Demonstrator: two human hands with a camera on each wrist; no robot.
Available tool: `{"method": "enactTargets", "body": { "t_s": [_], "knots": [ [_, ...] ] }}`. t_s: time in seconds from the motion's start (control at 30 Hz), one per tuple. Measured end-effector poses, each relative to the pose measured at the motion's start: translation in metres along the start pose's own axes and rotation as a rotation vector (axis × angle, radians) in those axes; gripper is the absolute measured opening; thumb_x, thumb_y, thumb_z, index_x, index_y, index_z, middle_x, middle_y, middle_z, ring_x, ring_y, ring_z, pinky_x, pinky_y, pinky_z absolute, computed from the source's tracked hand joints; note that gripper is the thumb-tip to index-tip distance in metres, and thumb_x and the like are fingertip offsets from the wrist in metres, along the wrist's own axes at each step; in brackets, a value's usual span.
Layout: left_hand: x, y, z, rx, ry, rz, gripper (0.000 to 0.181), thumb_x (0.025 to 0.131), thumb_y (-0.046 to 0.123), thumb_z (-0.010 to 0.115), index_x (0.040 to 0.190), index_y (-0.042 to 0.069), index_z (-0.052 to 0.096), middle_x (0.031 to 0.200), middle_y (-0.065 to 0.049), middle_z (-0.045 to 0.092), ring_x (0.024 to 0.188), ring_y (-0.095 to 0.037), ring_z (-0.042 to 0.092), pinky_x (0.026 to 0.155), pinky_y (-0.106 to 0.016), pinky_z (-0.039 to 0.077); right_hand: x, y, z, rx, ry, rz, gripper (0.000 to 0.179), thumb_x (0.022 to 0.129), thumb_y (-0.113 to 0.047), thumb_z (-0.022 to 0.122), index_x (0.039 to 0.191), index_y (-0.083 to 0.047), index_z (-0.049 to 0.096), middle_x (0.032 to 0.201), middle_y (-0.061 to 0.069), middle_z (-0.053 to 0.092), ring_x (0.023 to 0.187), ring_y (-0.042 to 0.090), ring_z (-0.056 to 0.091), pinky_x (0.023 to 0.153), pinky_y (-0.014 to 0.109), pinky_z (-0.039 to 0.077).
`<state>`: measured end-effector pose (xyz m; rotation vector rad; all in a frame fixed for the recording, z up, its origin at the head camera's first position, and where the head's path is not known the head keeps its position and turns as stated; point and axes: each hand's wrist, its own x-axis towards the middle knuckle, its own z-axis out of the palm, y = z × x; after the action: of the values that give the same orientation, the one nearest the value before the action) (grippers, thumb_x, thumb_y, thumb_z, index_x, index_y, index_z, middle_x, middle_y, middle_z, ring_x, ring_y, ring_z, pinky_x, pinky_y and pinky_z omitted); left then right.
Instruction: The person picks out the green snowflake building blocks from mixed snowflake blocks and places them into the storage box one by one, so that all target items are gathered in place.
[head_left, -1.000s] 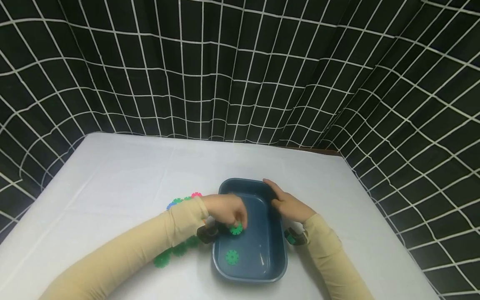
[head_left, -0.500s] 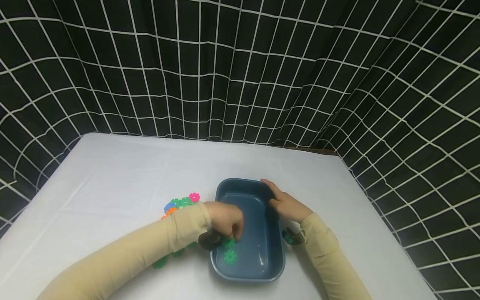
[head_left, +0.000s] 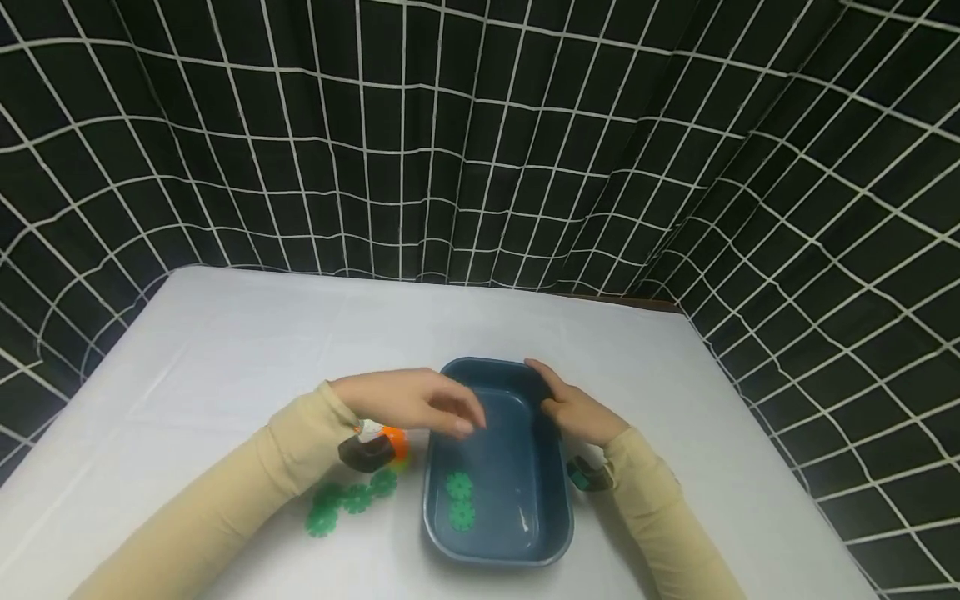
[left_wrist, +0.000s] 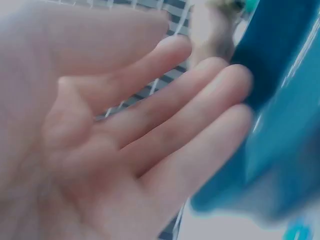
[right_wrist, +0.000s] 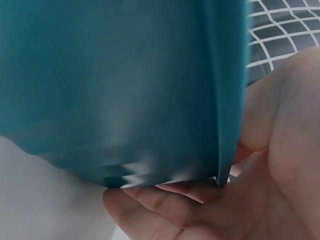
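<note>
A blue-grey plastic tub (head_left: 510, 475) stands on the white table. Two green notched plastic discs (head_left: 461, 500) lie flat against each other on its floor, near the left wall. Over the tub's left rim hovers the left hand (head_left: 412, 400), its fingers loosely bent. The left wrist view shows the palm and spread fingers of that left hand (left_wrist: 150, 125) with nothing in them. On the far right side, the right hand (head_left: 585, 411) grips the tub's rim, thumb over the edge and fingers along the outer wall (right_wrist: 120, 90), as the right wrist view shows.
Left of the tub, several green discs (head_left: 356, 498) lie on the table. An orange disc (head_left: 394, 442) shows beside the left wrist camera (head_left: 366, 454); that forearm hides other discs. A black curtain with a white grid (head_left: 420, 150) hangs behind the table.
The left hand brought a green disc down beside the other in the tub and let it go. It has since risen and moved left, fingers opened. The right hand stays put.
</note>
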<state>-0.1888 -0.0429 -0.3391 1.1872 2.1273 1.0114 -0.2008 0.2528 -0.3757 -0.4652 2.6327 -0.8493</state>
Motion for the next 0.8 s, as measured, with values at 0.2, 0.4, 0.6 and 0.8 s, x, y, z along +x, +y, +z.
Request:
{"method": "enactTargets", "body": {
  "t_s": [0.2,0.4,0.6,0.8],
  "knots": [
    [-0.038,-0.04,-0.02,0.07,0.332,-0.19,0.025,0.096,0.028,0.058,0.115,0.015,0.067,0.105,-0.001,0.069,0.094,-0.017,0.064,0.088,-0.038,0.051,-0.001,-0.001,0.0,0.001,0.004,-0.015,0.064,0.093,-0.008,0.038,0.153,-0.017,0.018,0.154,0.019,0.028,0.139,0.041,0.029,0.111,0.057,0.023],
    [-0.055,-0.077,-0.017,0.078,0.378,-0.362,0.028,0.091,0.015,0.063,0.119,0.009,0.063,0.107,-0.005,0.066,0.098,-0.021,0.058,0.091,-0.044,0.048,-0.001,-0.002,-0.001,0.004,0.004,-0.001,0.064,0.094,-0.009,0.038,0.153,-0.018,0.017,0.155,0.018,0.026,0.14,0.04,0.028,0.112,0.057,0.022],
    [-0.068,-0.089,-0.013,-0.04,0.382,-0.432,0.034,0.088,0.01,0.065,0.122,0.012,0.061,0.113,-0.007,0.064,0.103,-0.023,0.057,0.094,-0.046,0.047,0.0,-0.003,-0.001,0.005,0.006,-0.005,0.064,0.093,-0.009,0.038,0.153,-0.017,0.017,0.155,0.019,0.026,0.14,0.041,0.027,0.112,0.057,0.021],
    [-0.077,-0.085,-0.014,0.085,0.385,-0.455,0.031,0.085,0.0,0.062,0.115,0.01,0.064,0.104,-0.007,0.063,0.095,-0.023,0.055,0.092,-0.046,0.046,0.0,-0.003,0.0,0.004,0.001,0.004,0.064,0.093,-0.009,0.038,0.153,-0.02,0.018,0.155,0.019,0.026,0.14,0.041,0.027,0.112,0.058,0.021]
  ]
}}
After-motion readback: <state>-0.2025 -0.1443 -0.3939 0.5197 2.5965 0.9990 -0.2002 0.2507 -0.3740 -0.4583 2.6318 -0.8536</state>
